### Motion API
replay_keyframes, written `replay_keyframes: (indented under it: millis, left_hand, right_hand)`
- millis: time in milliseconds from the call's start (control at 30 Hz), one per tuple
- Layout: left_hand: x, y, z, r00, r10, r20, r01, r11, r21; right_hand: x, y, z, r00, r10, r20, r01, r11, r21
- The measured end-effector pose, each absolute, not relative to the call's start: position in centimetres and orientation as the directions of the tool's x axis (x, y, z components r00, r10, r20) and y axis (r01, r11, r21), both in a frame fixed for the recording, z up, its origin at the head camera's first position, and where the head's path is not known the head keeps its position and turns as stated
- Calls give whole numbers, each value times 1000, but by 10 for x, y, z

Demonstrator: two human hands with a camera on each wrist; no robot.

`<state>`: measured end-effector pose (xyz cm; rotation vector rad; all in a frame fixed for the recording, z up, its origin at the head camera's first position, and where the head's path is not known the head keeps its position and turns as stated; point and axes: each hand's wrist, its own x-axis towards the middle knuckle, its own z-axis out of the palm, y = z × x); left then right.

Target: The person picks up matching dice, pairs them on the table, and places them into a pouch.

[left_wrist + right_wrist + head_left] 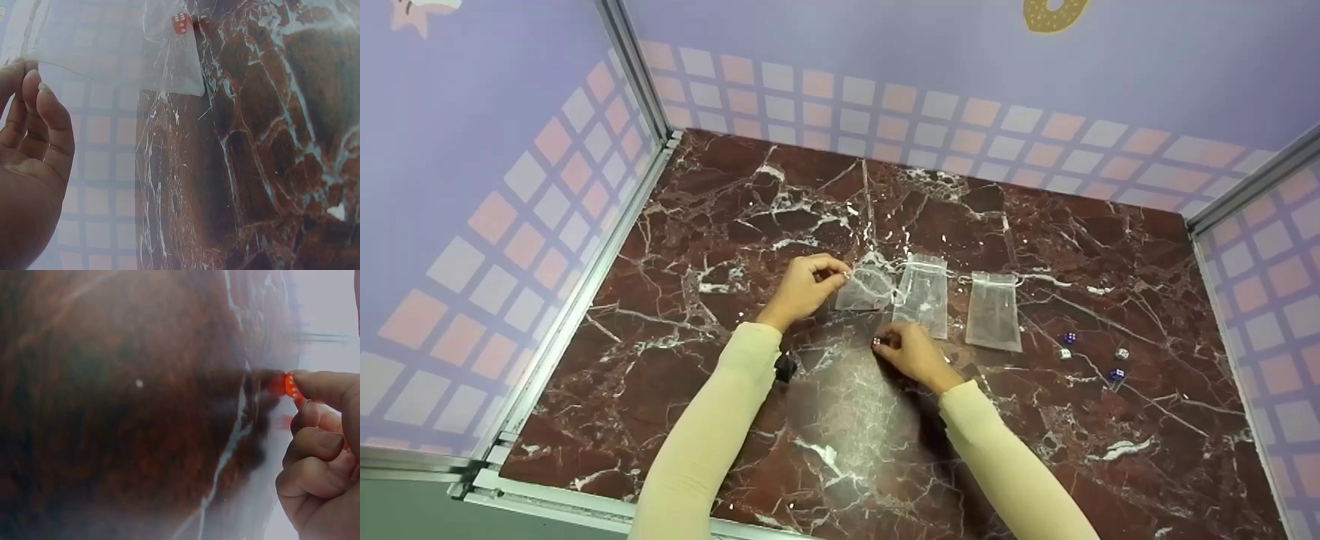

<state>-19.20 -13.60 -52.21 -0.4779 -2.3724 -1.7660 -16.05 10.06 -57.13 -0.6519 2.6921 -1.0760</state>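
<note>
My left hand (802,289) pinches the edge of a sheer white pouch (859,292) between thumb and fingertips. In the left wrist view the pouch (112,56) hangs stretched from the left hand (36,135). A red die (179,23) with white dots shows in the pouch's lower corner. My right hand (913,352) is just in front of the pouches. Between its thumb and index finger it holds another red die (291,385), close over the marble-patterned table, while the other fingers curl inward.
Two more sheer pouches lie flat to the right, a nearer-middle pouch (926,304) and a farther-right pouch (994,319). Beyond them are two blue dice, one blue die (1069,337) and another blue die (1117,373), plus a white die (1063,353) and a second white die (1122,353). Walls enclose the table (720,465).
</note>
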Motion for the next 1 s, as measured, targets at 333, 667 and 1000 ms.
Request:
replay_keyframes:
  millis: [333,667,1000]
  left_hand:
    - [-192,-134,-521,-942,171,290,328,270,905]
    - [-192,-135,-522,-943,174,284,321,251,913]
    - [-194,-135,-521,-924,199,328,371,250,894]
  right_hand:
    - [-150,96,-565,-872,-489,6,-356,626,-694]
    - [-139,85,-527,-814,-573,93,-459,537,-708]
    - [-158,83,-484,-839,-444,314,-511,445,-736]
